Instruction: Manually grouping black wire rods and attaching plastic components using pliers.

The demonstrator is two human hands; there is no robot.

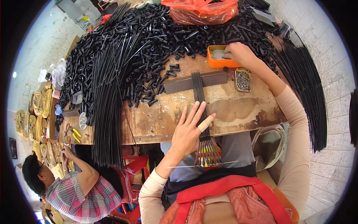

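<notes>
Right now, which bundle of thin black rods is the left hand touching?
The slim middle bundle, crossing the flat bar. The left hand lies on it; the thicker left bundle and right bundle lie apart.

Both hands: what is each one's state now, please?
Left hand: open, spread over the black rods.
Right hand: at the orange box; grip cannot be told.

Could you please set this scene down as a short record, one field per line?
Left hand: spread over thin black rods
Right hand: reaching into orange box of pale thin pieces
Under the rods: dark straight bar
Beside the box: tray of metal pieces
Behind: heap of black tubular parts, red plastic bag
Further left: long black rod bundle, yellow-handled pliers
Nearby: person in plaid top
</notes>
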